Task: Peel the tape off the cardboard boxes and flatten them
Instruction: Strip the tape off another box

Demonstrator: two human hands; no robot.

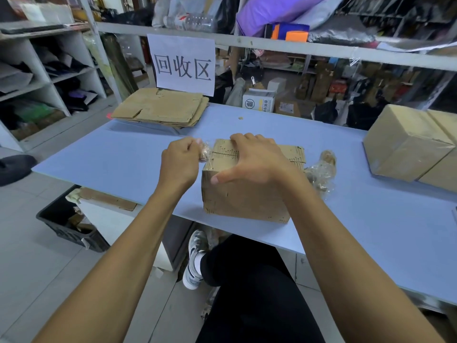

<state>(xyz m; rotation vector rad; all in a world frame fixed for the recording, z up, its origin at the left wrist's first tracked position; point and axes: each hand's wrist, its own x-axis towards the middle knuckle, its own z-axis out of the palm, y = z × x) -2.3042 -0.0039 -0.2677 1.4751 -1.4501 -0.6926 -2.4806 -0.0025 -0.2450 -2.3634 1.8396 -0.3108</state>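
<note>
A worn brown cardboard box (242, 199) stands near the front edge of the light blue table (118, 154). My right hand (252, 162) lies spread over the box's top, fingers reaching its far edge and thumb on the front corner. My left hand (180, 159) is just left of the box, its curled fingers pinching a crumpled strip of clear tape (205, 153) that still runs down to the box's left top corner. A stack of flattened cardboard (160, 108) lies at the table's far left.
A wad of peeled clear tape (321, 174) lies right of the box. Two taped boxes (408, 142) stand at the table's right end. A paper sign (184, 64) hangs behind the flat stack. A black crate (69, 221) sits on the floor left, shelves beyond.
</note>
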